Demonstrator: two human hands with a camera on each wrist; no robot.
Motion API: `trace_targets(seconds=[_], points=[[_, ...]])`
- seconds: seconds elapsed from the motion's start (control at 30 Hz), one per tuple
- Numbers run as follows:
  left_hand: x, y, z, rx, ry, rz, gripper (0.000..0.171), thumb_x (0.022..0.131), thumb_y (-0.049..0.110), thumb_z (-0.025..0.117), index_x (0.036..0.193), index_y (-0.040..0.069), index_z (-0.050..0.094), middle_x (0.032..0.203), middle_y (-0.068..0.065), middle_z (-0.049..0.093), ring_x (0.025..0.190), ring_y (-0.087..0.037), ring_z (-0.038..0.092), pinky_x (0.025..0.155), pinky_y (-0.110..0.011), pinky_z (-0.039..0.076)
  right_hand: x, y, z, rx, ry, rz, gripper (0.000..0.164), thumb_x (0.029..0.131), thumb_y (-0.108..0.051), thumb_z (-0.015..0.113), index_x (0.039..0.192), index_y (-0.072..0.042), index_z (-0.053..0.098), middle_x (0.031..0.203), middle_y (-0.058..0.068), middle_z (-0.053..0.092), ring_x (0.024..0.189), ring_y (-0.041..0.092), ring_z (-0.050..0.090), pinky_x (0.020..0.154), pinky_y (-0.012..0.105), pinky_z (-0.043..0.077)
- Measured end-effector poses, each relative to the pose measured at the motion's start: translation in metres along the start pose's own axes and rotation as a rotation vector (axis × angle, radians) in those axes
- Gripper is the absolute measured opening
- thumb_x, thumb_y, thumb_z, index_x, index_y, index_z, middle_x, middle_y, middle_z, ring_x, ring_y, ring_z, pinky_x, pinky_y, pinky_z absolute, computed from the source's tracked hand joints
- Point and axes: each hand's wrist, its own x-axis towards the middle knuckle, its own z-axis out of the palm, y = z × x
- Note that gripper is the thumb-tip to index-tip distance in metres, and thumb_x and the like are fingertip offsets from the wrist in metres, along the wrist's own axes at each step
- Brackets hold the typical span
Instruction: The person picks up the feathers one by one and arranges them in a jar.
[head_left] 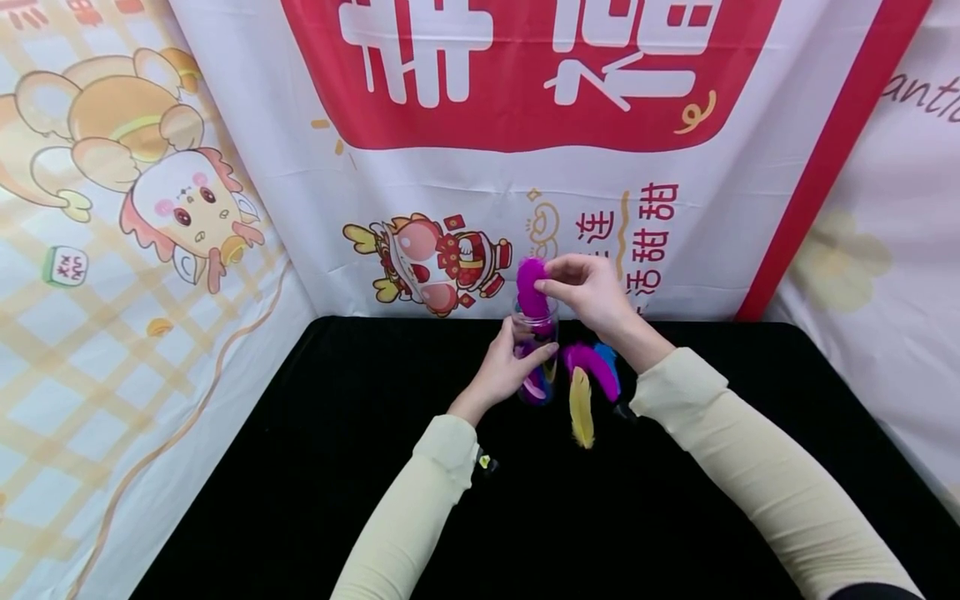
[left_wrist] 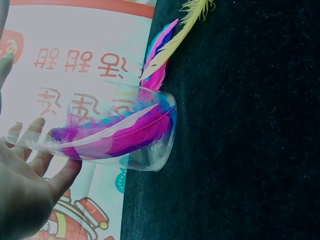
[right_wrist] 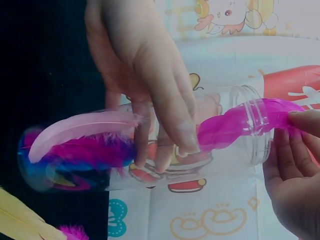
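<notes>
A clear jar (head_left: 546, 315) stands upright near the table's back edge, with pink, purple and blue feathers (left_wrist: 120, 136) inside. My left hand (head_left: 504, 365) grips it round the side, thumb across the front. At the mouth, my right hand (head_left: 588, 292) pinches a magenta feather (head_left: 531, 279) between thumb and fingers. In the right wrist view that magenta feather (right_wrist: 232, 125) passes through the threaded neck, partly inside the jar. Just right of the jar lie a yellow feather (head_left: 581, 408), another magenta feather (head_left: 600, 371) and a blue feather (head_left: 609, 357).
A black cloth (head_left: 360, 467) covers the table. Printed fabric (head_left: 450, 179) hangs close behind the jar, with more fabric (head_left: 135, 333) at the left side. A small dark item with a yellow-green spot (head_left: 486, 462) shows beside the left cuff.
</notes>
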Motion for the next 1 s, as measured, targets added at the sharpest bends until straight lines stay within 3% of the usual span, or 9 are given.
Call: trace_targets(seconds=[0.2, 0.47, 0.8, 1.0], points=[[0.001, -0.001, 0.000, -0.004, -0.004, 0.004, 0.059, 0.094, 0.049, 0.072, 0.135, 0.019, 0.042, 0.128, -0.003, 0.065, 0.118, -0.016, 0.062, 0.103, -0.044, 0.050, -0.003, 0.003, 0.000, -0.012, -0.006, 0.009, 0.021, 0.090, -0.008, 0.079, 0.104, 0.006, 0.071, 0.095, 0.007, 0.075, 0.083, 0.012, 0.067, 0.075, 0.025, 0.055], [0.002, -0.001, -0.001, 0.000, 0.012, 0.003, 0.061, 0.093, 0.049, 0.074, 0.136, 0.018, 0.043, 0.128, -0.005, 0.064, 0.120, -0.019, 0.061, 0.105, -0.048, 0.048, -0.009, 0.004, -0.004, -0.044, -0.009, 0.020, 0.022, 0.090, -0.009, 0.079, 0.104, 0.006, 0.071, 0.094, 0.004, 0.075, 0.087, 0.014, 0.070, 0.081, 0.026, 0.056], [0.002, -0.003, 0.000, 0.005, 0.018, -0.013, 0.063, 0.092, 0.048, 0.074, 0.138, 0.017, 0.043, 0.133, -0.008, 0.061, 0.124, -0.021, 0.059, 0.106, -0.045, 0.048, -0.014, 0.010, -0.007, -0.051, 0.004, 0.029, 0.020, 0.090, -0.006, 0.078, 0.103, 0.007, 0.070, 0.089, 0.002, 0.073, 0.081, 0.012, 0.066, 0.075, 0.023, 0.055], [0.002, -0.002, 0.001, 0.002, 0.017, -0.009, 0.064, 0.093, 0.047, 0.075, 0.139, 0.017, 0.042, 0.134, -0.009, 0.061, 0.125, -0.022, 0.058, 0.106, -0.047, 0.048, -0.015, 0.015, -0.008, -0.071, 0.016, 0.045, 0.022, 0.090, -0.009, 0.079, 0.103, 0.006, 0.071, 0.089, 0.001, 0.072, 0.081, 0.013, 0.064, 0.075, 0.028, 0.055]])
